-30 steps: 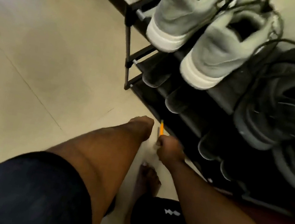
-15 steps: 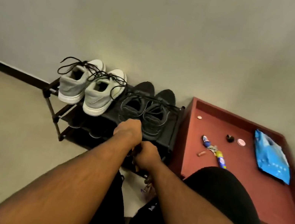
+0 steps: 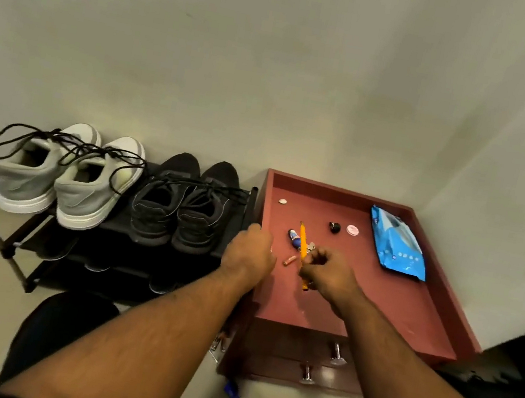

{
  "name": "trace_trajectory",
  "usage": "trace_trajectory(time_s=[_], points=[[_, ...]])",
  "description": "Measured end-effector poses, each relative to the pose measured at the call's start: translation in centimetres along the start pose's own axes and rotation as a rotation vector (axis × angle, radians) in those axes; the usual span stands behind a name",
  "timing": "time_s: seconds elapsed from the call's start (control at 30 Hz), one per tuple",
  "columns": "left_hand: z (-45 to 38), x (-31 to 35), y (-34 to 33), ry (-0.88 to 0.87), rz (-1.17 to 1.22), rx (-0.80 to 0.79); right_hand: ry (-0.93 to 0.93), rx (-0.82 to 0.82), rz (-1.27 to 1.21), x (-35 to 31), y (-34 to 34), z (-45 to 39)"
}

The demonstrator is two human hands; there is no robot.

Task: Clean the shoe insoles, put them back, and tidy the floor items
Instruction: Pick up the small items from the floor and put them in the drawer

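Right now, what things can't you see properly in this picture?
Head view only:
- Left hand: seen from the back, so its fingers and anything in them are hidden.
- Lower shelves of the shoe rack: too dark to tell what is there.
- Small bits by the red cabinet, near the floor: too small, half hidden by the left arm.
- Blue packet: print too small to read.

Pretty dim indoor light, kinda yellowish and soft, no hard glare. The plain off-white wall [image 3: 277, 62] is brightest in the middle and darkens toward the corners. Wide-angle lens bends the edges. Lower shelves of the black metal shoe rack [image 3: 97, 261] sink into murky shadow.
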State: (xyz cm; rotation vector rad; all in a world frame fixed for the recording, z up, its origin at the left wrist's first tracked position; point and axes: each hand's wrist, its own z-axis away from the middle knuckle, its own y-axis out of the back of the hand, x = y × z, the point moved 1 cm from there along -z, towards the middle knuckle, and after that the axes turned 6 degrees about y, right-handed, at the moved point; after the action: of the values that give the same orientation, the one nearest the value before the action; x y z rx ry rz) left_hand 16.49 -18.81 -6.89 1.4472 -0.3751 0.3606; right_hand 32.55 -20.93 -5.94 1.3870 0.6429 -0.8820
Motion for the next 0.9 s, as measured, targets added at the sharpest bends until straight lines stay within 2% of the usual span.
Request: trace_trajectory(time_s=[0.2,0.33,0.5,0.6,0.7,0.83,0.9], points=[[-3.0,5.4,-5.0,-0.237,-0.178,-0.08,-0.013,0.176,0.228,5.9,3.7,-4.7],[-3.3,8.5,-7.7,-0.317,-0.267,-0.099,-0.007,0.159,0.38,8.6,5.5,-5.9],[-3.1,9.0,-9.6,-0.243,-0.367,-0.088,0.019,0.084,0.457,10.5,5.0,-6.2],[-2.7,8.4,-9.3,-0.17,-0.286,-0.105,0.005,0.177,0.486,9.9,4.4,-5.0],[-1.0,7.3,-7.8,-0.204,-0.15,-0.008,0.079,0.273,0.416,7.9,3.3,-2.5],[2.8,2.2,-5.1,-0.248,0.156,0.211,0.253,0.203,0.319,5.9,-1.1,2.3],[4.9,-1.2,-4.0,-0.285,0.225,0.33,0.338,0.171,0.304,5.0,-3.7,4.6]])
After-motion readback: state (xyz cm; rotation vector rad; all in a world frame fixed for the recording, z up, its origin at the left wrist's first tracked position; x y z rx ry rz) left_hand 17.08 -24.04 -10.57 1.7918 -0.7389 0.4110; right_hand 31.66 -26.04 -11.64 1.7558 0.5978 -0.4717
